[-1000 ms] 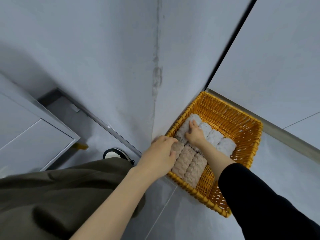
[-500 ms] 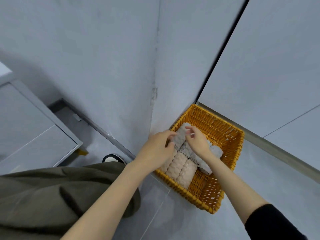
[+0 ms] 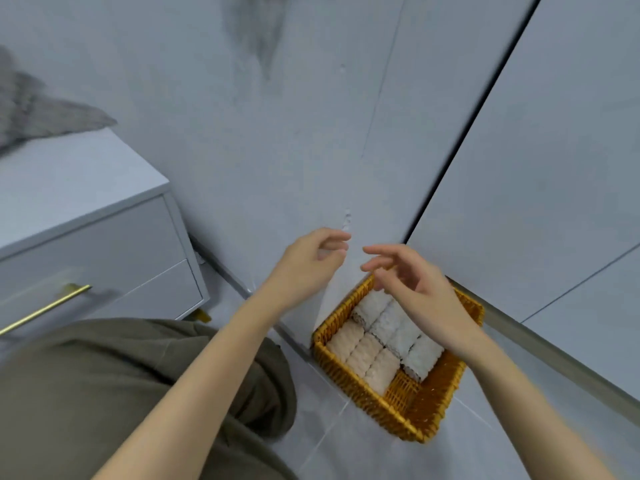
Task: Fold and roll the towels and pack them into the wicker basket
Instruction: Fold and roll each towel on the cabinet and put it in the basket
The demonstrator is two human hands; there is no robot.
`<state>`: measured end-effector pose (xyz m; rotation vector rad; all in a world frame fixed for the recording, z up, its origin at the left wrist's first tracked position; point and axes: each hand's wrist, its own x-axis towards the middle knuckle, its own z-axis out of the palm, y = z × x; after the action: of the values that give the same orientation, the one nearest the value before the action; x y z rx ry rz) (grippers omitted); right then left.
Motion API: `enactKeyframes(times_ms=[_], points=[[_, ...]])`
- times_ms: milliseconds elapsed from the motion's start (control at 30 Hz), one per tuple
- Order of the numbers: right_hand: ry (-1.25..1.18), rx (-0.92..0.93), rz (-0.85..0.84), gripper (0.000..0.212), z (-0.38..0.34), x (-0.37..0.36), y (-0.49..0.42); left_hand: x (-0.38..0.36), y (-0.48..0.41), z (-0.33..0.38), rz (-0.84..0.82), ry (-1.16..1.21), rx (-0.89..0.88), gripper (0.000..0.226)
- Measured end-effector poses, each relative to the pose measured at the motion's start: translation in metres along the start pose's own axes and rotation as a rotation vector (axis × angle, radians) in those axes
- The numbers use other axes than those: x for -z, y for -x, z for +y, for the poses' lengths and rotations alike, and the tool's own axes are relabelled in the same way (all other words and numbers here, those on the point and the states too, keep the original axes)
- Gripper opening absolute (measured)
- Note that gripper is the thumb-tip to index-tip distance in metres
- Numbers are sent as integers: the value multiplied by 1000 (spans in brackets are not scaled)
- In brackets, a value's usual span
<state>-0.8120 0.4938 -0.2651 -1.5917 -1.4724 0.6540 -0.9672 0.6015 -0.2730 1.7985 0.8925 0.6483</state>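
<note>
An orange wicker basket (image 3: 360, 393) stands on the floor in a corner against the wall. Inside lie rolled towels side by side: beige rolls (image 3: 363, 355) in the near row and white-grey rolls (image 3: 398, 327) in the far row. The right part of the basket's bottom is bare. My left hand (image 3: 311, 261) hovers above and left of the basket, fingers loosely curled, holding nothing. My right hand (image 3: 415, 289) hangs over the basket's far edge with relaxed fingers, empty, hiding part of the rim.
A white drawer cabinet (image 3: 104, 265) with a gold bar handle (image 3: 45, 308) stands at the left. A grey cloth (image 3: 38, 116) lies on its top. White wall panels rise behind the basket. Olive fabric (image 3: 138, 393) covers my lap at the lower left.
Both hands have lifted up out of the basket and let go of the towel rolls. The view has tilted up, so the cabinet top shows.
</note>
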Motion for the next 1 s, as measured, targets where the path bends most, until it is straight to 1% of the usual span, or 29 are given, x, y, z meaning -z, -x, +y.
enactKeyframes(times_ms=[200, 400, 567, 800, 900, 1000], points=[[-53, 212, -40, 30, -94, -22, -28, 90, 33, 37, 183, 47, -62, 28], [-139, 337, -95, 30, -163, -76, -81, 190, 79, 54, 418, 36, -59, 24], [-153, 325, -177, 34, -197, -138, -131, 266, 122, 42, 632, 1, -6, 24], [-129, 282, -318, 27, -220, -233, -176, 334, 165, -9, 864, -90, 147, 27], [-77, 262, -408, 26, -219, -273, -188, 350, 171, -37, 906, -152, 251, 28], [-28, 232, -478, 27, -214, -303, -192, 358, 168, -64, 870, -310, 353, 35]])
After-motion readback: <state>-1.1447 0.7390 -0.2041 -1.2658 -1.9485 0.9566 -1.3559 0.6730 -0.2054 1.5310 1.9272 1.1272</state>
